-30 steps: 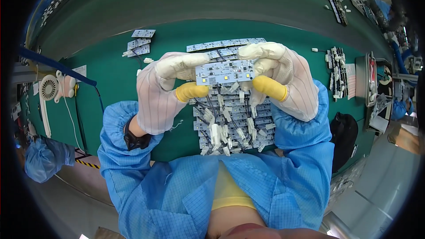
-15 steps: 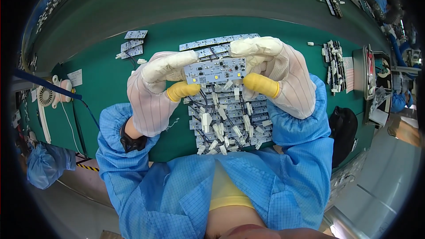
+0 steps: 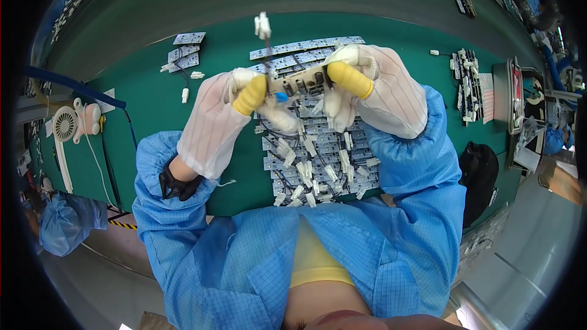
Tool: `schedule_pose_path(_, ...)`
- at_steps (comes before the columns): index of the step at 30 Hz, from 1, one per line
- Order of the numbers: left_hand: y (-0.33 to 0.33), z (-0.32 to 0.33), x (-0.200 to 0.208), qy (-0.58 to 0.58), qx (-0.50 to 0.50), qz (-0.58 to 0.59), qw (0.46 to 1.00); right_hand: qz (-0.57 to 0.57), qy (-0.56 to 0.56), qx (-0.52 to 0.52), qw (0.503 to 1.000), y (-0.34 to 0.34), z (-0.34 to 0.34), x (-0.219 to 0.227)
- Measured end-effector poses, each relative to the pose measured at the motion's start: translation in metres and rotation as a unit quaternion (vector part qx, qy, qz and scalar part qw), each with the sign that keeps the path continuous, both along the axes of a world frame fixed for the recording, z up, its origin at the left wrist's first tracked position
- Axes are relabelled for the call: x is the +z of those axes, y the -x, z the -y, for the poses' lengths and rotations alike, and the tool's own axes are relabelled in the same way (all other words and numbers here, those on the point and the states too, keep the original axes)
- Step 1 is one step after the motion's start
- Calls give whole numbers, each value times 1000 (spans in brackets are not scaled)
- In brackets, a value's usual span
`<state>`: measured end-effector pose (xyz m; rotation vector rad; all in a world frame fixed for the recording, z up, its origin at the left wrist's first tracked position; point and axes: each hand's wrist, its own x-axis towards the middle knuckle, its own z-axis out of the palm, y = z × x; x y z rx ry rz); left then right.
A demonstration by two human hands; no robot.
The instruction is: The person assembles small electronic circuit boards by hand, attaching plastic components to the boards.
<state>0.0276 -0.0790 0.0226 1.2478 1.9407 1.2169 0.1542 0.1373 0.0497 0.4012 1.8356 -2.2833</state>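
Between my two gloved hands I hold a small circuit board [image 3: 298, 84] by its ends, its side with black cylindrical parts and a blue part facing up. My left hand [image 3: 252, 98], thumb in a yellow cover, is closed on the left end. My right hand [image 3: 353, 82], with a yellow thumb cover too, grips the right end. A white connector [image 3: 262, 26] on a dark wire sticks up past the board's left end, slightly blurred. Beneath the hands lie rows of circuit boards [image 3: 287, 174] with white connectors and black wires on top.
A few boards [image 3: 186, 53] lie at the far left of the green table [image 3: 229, 192]. Stacked boards [image 3: 466, 85] stand at the right beside a black bag [image 3: 477, 183]. A small fan [image 3: 66, 123] sits at the left, near a blue hose [image 3: 73, 85].
The board has been turned over: its lit-chip side faced up before, and now its side with cylindrical parts does. A wired connector has swung up above the left end.
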Motion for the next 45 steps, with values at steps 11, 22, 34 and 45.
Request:
schedule_pose_path(11, 130, 27, -43, 48, 185, -303, 934, -224, -252, -194, 921, -26, -26, 26)
schedule_pose_path(22, 125, 52, -44, 111, 154, -165, 968, -47, -523, -64, 849, -63, -91, -36)
schedule_pose_path(34, 49, 21, 10, -69, 230, -85, 967, -13, -253, -192, 948, -72, -71, -32)
schedule_pose_path(45, -32, -32, 2, -154, -29, -83, 984, -254, -369, 3, 894, -17, -9, 6)
